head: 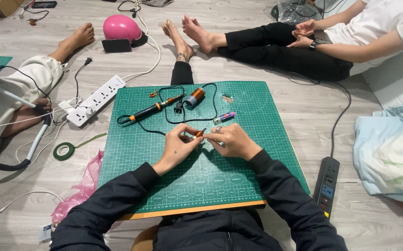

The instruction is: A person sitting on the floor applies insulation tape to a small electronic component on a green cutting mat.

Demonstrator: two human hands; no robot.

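My left hand [177, 148] and my right hand [232, 141] meet over the middle of a green cutting mat [238, 172]. Together they pinch a small copper-wound coil [198, 134] between the fingertips. Beyond the hands on the mat lie a black and orange soldering iron [154, 108] with its cord and plug, a larger copper wire spool [195, 97], and a small tube with a pink end [224, 117]. Both my sleeves are black.
A white power strip [96, 100] and a roll of green tape [63, 151] lie left of the mat, with a pink plastic bag [83, 188]. A black power strip [327, 184] lies at the right. Other people's legs and feet stretch across the floor beyond; a pink dome [121, 27] sits far back.
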